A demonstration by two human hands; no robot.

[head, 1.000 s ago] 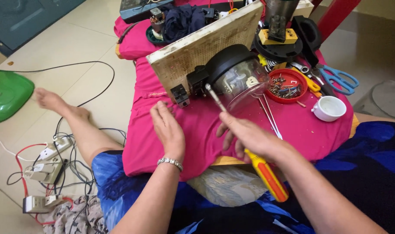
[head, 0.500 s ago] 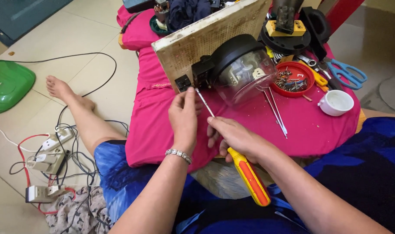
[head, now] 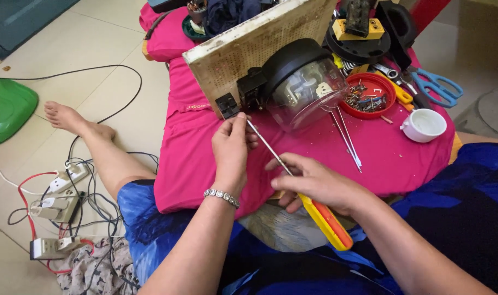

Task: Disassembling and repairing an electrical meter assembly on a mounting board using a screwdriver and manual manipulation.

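Observation:
A worn perforated board lies tilted on a pink cloth. On it sit a clear domed meter with a black rim and small black terminal blocks. My right hand grips a long screwdriver with a yellow and orange handle. Its metal shaft points up at the black block. My left hand pinches the shaft near its tip, right beside the block.
A red dish of small screws, a white cup, blue scissors, thin metal rods and black parts lie at the right. Power strips and tangled wires cover the floor at left, near a green lid.
My left hand rose from the cloth to the screwdriver shaft at the black block. The screwdriver tip came up to the block, and the view moved closer.

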